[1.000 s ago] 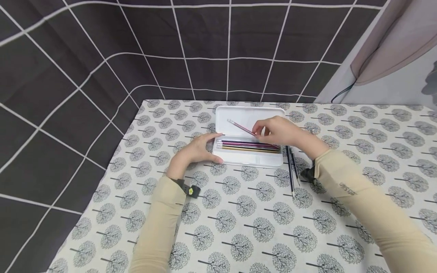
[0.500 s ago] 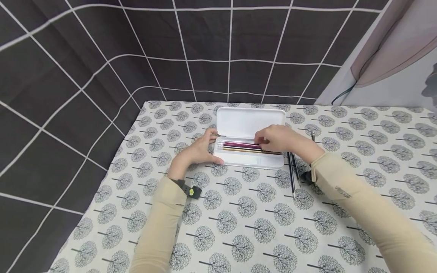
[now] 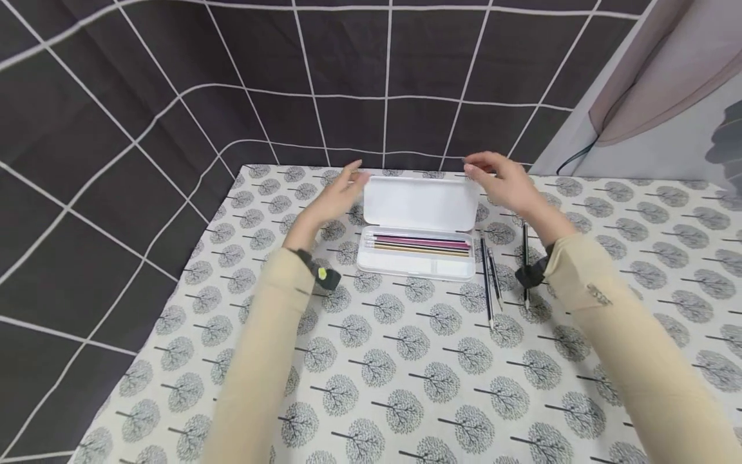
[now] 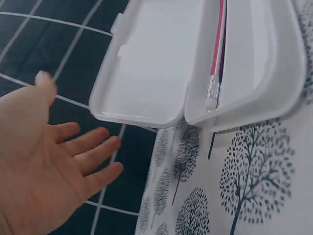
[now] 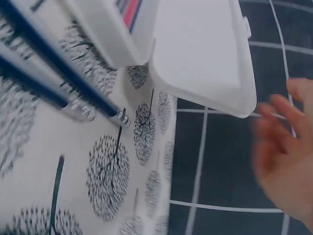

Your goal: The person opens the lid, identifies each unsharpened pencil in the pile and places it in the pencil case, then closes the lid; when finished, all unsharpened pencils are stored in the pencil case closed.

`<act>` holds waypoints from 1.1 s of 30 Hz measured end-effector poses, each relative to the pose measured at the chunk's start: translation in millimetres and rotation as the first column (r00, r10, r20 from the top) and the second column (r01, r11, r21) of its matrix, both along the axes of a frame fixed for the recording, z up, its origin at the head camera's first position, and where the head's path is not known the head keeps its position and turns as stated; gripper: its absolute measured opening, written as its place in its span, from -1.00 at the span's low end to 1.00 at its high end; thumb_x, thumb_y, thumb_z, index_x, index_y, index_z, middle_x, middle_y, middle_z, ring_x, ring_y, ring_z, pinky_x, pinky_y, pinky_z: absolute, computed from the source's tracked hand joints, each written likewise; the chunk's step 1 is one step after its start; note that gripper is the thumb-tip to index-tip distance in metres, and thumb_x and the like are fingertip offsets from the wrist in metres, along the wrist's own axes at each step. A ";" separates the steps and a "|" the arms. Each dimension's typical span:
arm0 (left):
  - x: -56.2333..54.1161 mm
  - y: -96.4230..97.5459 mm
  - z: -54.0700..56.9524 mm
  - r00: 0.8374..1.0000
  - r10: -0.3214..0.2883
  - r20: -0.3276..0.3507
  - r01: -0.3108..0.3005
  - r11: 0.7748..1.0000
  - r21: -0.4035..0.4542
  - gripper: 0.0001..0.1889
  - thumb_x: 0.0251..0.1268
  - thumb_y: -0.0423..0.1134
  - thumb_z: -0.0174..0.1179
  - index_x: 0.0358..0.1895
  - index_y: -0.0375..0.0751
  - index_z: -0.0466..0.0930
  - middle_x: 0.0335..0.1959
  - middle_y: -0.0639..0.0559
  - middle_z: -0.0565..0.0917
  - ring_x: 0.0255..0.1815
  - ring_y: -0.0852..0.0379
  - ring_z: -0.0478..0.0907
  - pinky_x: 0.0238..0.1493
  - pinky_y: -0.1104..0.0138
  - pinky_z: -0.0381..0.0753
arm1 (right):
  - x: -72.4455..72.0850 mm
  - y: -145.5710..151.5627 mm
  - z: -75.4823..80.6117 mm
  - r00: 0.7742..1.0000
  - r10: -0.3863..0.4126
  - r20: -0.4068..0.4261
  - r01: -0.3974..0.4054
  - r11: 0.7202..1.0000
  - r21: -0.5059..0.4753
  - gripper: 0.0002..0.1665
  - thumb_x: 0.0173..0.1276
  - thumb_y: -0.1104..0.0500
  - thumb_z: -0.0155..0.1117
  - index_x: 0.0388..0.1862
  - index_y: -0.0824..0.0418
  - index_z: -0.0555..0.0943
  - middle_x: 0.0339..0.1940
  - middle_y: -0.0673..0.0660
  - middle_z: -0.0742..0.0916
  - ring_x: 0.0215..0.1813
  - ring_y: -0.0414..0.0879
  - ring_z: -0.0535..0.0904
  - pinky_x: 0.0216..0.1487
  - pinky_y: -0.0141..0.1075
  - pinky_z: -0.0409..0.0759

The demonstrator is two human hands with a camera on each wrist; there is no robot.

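Observation:
A white pencil case point(image 3: 390, 263) lies with its lid point(image 3: 420, 203) raised toward the back wall. Several pencils point(image 3: 420, 245), with pink, dark and gold bodies, lie side by side in its tray. My left hand point(image 3: 337, 196) is just off the lid's left side; in the left wrist view its fingers point(image 4: 93, 161) are spread and hold nothing. Near the lid's upper right corner, my right hand point(image 3: 503, 183) is raised with nothing in it. The right wrist view shows its blurred, slightly bent fingers point(image 5: 278, 122) apart from the lid.
To the right of the case lie two dark pencils point(image 3: 486, 287) close together. Another dark pencil point(image 3: 525, 248) lies further right, partly below my right wrist strap point(image 3: 530, 274). The tree-print tablecloth point(image 3: 371, 393) meets a dark gridded curtain point(image 3: 348, 58) behind the case.
My right hand let go of a reddish pencil in the case's tray, then rose to the lid's right side. My left hand left the case's left end and moved up beside the lid.

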State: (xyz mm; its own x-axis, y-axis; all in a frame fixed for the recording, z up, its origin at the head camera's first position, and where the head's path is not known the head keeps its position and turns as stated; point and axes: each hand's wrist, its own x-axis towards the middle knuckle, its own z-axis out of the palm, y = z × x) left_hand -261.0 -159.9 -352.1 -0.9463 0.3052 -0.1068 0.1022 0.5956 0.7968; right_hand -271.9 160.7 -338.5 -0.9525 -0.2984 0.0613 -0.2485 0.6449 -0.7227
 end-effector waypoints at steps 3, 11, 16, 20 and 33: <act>-17.4 6.7 0.9 1.000 0.022 -0.005 -0.022 1.000 0.021 -0.32 0.42 0.23 -0.37 0.42 -0.14 0.15 0.38 -0.10 0.29 0.40 -0.02 0.19 0.42 0.13 0.15 | -5.5 3.2 1.5 0.984 0.047 0.169 -0.056 0.997 0.050 -0.16 0.40 -0.36 -0.31 0.42 0.17 0.23 0.40 0.28 0.34 0.41 0.23 0.17 0.37 0.17 0.12; 24.2 5.2 0.8 0.974 -0.111 -0.199 0.064 0.972 -0.227 -0.43 0.45 0.09 -0.22 0.40 -0.13 0.18 0.36 -0.11 0.32 0.35 -0.06 0.26 0.38 0.06 0.22 | 53.9 8.2 -10.3 0.985 0.169 -0.011 -0.156 0.928 0.337 -0.26 0.48 -0.21 -0.29 0.52 0.06 -0.06 0.40 0.41 0.26 0.32 0.38 0.24 0.35 0.27 0.04; 76.6 -6.4 0.6 0.965 -0.159 -0.211 0.073 0.928 -0.364 -0.31 0.39 0.22 -0.25 0.45 -0.10 0.06 0.44 -0.08 0.17 0.43 -0.07 0.11 0.44 0.07 0.06 | 91.9 11.9 -27.5 0.963 0.253 -0.090 -0.203 0.905 0.373 -0.24 0.47 -0.14 -0.13 0.52 -0.08 -0.15 0.45 0.30 0.21 0.40 0.30 0.15 0.37 0.24 0.05; 107.0 -15.0 -4.8 0.956 -0.214 -0.203 0.101 0.884 -0.457 -0.34 0.39 0.16 -0.16 0.43 -0.12 0.11 0.43 -0.07 0.19 0.42 -0.08 0.15 0.44 0.06 0.06 | 112.9 14.9 -39.9 0.934 0.343 -0.102 -0.268 0.861 0.432 -0.25 0.46 -0.13 -0.10 0.52 -0.08 -0.08 0.49 0.20 0.16 0.42 0.22 0.15 0.38 0.19 0.09; 125.2 -11.1 -20.4 0.880 -0.431 -0.199 0.197 0.713 -0.673 -0.36 0.29 0.01 0.11 0.35 -0.25 0.26 0.38 -0.10 0.27 0.33 -0.06 0.30 0.38 0.04 0.21 | 114.0 17.9 -30.1 0.879 0.472 0.070 -0.411 0.673 0.615 -0.28 0.44 -0.22 -0.13 0.47 0.05 0.12 0.50 0.17 0.12 0.49 0.18 -0.04 0.42 0.23 -0.23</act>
